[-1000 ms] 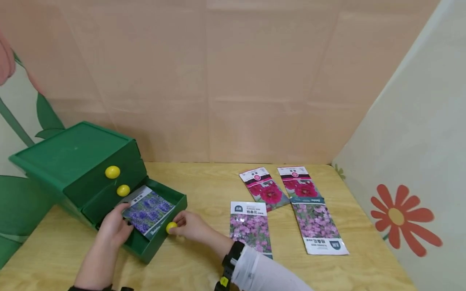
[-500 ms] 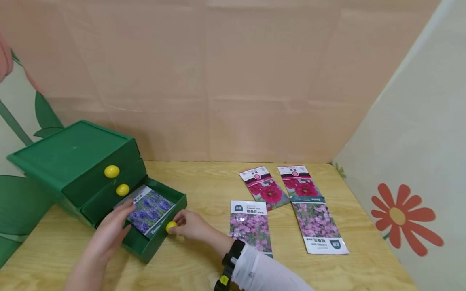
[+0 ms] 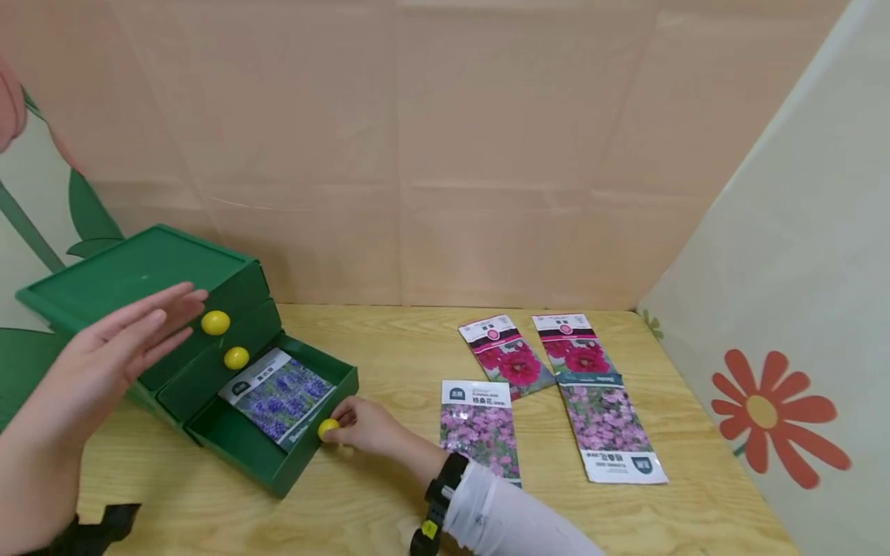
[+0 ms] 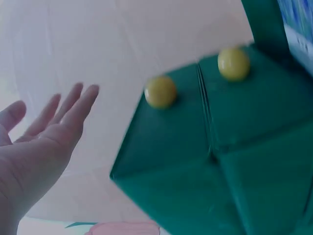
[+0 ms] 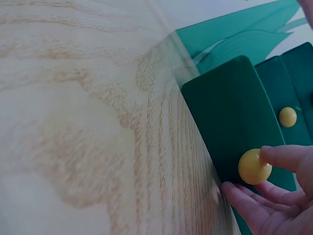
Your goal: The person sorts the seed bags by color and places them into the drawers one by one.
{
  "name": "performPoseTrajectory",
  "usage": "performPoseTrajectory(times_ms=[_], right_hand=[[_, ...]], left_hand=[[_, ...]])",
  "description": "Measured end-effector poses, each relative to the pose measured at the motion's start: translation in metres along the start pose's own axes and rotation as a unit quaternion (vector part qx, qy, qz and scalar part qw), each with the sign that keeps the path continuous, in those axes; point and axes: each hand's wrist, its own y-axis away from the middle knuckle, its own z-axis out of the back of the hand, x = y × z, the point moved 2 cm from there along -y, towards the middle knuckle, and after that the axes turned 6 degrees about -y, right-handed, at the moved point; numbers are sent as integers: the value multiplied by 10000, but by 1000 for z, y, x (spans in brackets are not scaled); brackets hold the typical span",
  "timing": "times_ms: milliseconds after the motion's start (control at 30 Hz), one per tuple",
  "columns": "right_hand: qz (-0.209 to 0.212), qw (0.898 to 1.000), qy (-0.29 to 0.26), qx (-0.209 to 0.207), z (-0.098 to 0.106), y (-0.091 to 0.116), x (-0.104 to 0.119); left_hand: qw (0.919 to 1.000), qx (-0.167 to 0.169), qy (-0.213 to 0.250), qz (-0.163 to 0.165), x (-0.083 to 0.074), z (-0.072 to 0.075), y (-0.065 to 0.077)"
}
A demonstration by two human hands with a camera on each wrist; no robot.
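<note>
A green drawer box (image 3: 149, 270) stands at the left with its bottom drawer (image 3: 239, 465) pulled out. Inside that drawer lies a seed packet (image 3: 281, 398) with purple flowers, face up. My right hand (image 3: 368, 427) pinches the drawer's round yellow knob (image 5: 255, 166) between thumb and fingers. Raised in front of the box's upper left, my left hand (image 3: 118, 359) holds nothing, its fingers straight. In the left wrist view the left hand (image 4: 44, 147) is apart from the box, whose two upper drawers are closed.
Several more seed packets lie on the wooden table: two with red flowers (image 3: 518, 367) at the back and two with pink flowers (image 3: 480, 440) nearer. A pinkish sheet (image 3: 445, 154) hangs behind the table. Flower-printed panels (image 3: 779, 270) stand at the sides.
My left hand has let go of the purple-flower packet, left the drawer and moved up and to the left. The right hand stays on the knob, and the drawer has not visibly moved.
</note>
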Motion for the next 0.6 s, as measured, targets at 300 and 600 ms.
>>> performPoseTrajectory(times_ms=[300,600], right_hand=[[4,10000,78,-40,2,0,3],[8,9997,232,-8,0,-2,2]], left_hand=[[9746,-1404,-1685,450,-14,46,-33],[9569,-648,-2574,1181,8,86,-67]])
